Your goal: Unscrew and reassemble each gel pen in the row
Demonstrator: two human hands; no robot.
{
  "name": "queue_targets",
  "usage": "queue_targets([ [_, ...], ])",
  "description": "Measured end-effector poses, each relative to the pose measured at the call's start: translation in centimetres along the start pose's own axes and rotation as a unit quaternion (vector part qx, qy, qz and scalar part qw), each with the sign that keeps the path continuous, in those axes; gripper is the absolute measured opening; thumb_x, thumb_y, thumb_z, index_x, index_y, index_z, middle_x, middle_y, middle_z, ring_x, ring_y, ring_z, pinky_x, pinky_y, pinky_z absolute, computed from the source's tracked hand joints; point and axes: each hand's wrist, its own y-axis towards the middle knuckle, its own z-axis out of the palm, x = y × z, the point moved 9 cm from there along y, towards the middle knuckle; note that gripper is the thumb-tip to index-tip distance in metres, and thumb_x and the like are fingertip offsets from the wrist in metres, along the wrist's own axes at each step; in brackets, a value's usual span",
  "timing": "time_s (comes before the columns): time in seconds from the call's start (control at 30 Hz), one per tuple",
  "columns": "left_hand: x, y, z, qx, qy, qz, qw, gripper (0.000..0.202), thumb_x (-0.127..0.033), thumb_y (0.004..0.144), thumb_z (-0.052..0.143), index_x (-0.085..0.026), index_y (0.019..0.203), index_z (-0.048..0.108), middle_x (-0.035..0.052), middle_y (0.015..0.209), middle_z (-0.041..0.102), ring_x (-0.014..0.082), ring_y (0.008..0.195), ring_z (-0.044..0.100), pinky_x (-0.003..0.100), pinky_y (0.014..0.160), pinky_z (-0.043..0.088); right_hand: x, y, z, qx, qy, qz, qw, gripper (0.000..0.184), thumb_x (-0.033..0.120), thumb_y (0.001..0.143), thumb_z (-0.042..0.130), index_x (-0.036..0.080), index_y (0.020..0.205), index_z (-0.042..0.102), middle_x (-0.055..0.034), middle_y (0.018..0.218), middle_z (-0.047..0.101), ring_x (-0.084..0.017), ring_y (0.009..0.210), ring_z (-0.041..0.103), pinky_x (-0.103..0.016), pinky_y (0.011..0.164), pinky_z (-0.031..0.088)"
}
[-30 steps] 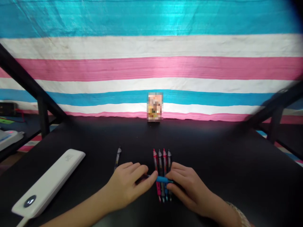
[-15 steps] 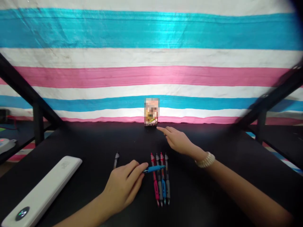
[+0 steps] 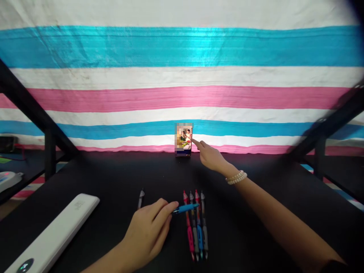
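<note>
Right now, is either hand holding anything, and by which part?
The left hand pinches the blue pen by its left end. The right hand holds nothing; its forefinger points at the small upright picture.

There is one view only — a camera worn on the person's head, facing forward and tilted down across the black bench [image 3: 256, 189]. It sits close: both forearms enter from the lower edge, the left hand [image 3: 148, 233] with its blue pen [image 3: 186, 208] at lower centre, the right hand [image 3: 211, 157] at mid-frame. A striped cloth [image 3: 182, 98] fills the upper half, met squarely.
</note>
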Motion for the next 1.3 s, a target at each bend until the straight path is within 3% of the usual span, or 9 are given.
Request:
queue_targets([
  [0.17,0.2,-0.2,-0.1,-0.016,0.004,0.003,1.000,0.032,-0.009,0.097,0.047,-0.014,0.127,0.057,0.0115,0.098,0.069,0.0201,0.075,0.069,0.030,0.064,0.057,1.6,-2.0,-0.5,-0.012,0.071,-0.023,0.997,0.056,0.009,0.096,0.040,0.016,0.151,0.036,-0.0130,0.114,0.061,-0.024,0.094,0.061,-0.034,0.077,0.048],
  [0.3,0.3,-0.3,-0.1,-0.026,0.007,0.010,1.000,0.028,-0.009,0.098,0.048,-0.015,0.122,0.059,0.0102,0.097,0.070,0.0194,0.077,0.069,0.029,0.066,0.057,4.0,-5.3,-0.2,0.005,0.138,-0.051,0.989,0.046,0.016,0.103,0.035,0.016,0.149,0.037,-0.0025,0.088,0.066,-0.017,0.074,0.062,-0.028,0.070,0.049],
  [0.53,0.2,-0.2,0.5,-0.008,0.008,0.023,1.000,0.029,-0.009,0.099,0.048,-0.016,0.124,0.060,0.0090,0.096,0.070,0.0184,0.075,0.069,0.028,0.064,0.055,5.8,-9.0,-0.3,0.037,0.161,-0.084,0.983,0.053,0.004,0.095,0.037,0.022,0.144,0.047,-0.0022,0.100,0.068,-0.015,0.087,0.065,-0.027,0.082,0.051],
  [0.67,-0.3,-0.1,0.1,-0.024,0.013,0.037,0.999,0.028,-0.011,0.099,0.048,-0.015,0.125,0.061,0.0087,0.093,0.071,0.0180,0.073,0.069,0.027,0.061,0.056,4.8,-7.8,0.1,0.037,0.113,-0.063,0.991,0.065,0.000,0.088,0.039,0.024,0.148,0.044,-0.0052,0.109,0.064,-0.018,0.097,0.062,-0.032,0.090,0.048],
  [0.9,-0.4,0.2,0.2,-0.018,0.016,0.046,0.999,0.028,-0.013,0.100,0.046,-0.015,0.123,0.061,0.0075,0.089,0.071,0.0168,0.069,0.068,0.026,0.059,0.055,1.5,-1.9,2.3,0.043,0.036,-0.001,0.998,0.072,-0.001,0.086,0.042,0.026,0.153,0.040,-0.0133,0.121,0.057,-0.026,0.100,0.063,-0.034,0.082,0.048],
  [1.03,-0.3,0.2,0.0,-0.020,0.016,0.045,0.999,0.027,-0.012,0.100,0.046,-0.015,0.123,0.061,0.0076,0.088,0.071,0.0172,0.069,0.068,0.026,0.058,0.055,0.8,-0.3,0.9,0.012,0.055,0.027,0.998,0.077,0.001,0.085,0.044,0.021,0.158,0.029,-0.0163,0.120,0.056,-0.028,0.096,0.062,-0.036,0.078,0.048],
  [1.13,-0.4,0.0,-0.1,-0.016,0.017,0.050,0.998,0.029,-0.011,0.100,0.047,-0.015,0.125,0.061,0.0077,0.090,0.071,0.0172,0.069,0.068,0.026,0.058,0.055,1.4,-1.4,-1.1,-0.023,0.105,0.039,0.993,0.070,0.007,0.095,0.037,0.016,0.161,0.014,-0.0159,0.118,0.058,-0.025,0.092,0.061,-0.036,0.078,0.048],
  [1.2,-0.4,-0.1,-0.2,-0.019,0.025,0.056,0.998,0.030,-0.011,0.100,0.048,-0.015,0.126,0.061,0.0075,0.090,0.072,0.0172,0.069,0.069,0.027,0.058,0.055,2.8,-3.4,-1.8,-0.008,0.154,0.024,0.988,0.051,0.016,0.103,0.031,0.014,0.155,0.031,-0.0101,0.102,0.064,-0.021,0.084,0.061,-0.033,0.076,0.049],
  [1.3,-0.7,0.0,-0.4,-0.028,0.043,0.069,0.996,0.028,-0.013,0.100,0.049,-0.016,0.125,0.063,0.0068,0.088,0.073,0.0172,0.066,0.069,0.027,0.056,0.055,6.1,-7.5,-1.9,0.060,0.222,-0.025,0.973,0.039,0.029,0.109,0.031,0.019,0.120,0.066,-0.0020,0.086,0.069,-0.014,0.072,0.063,-0.024,0.066,0.050],
])
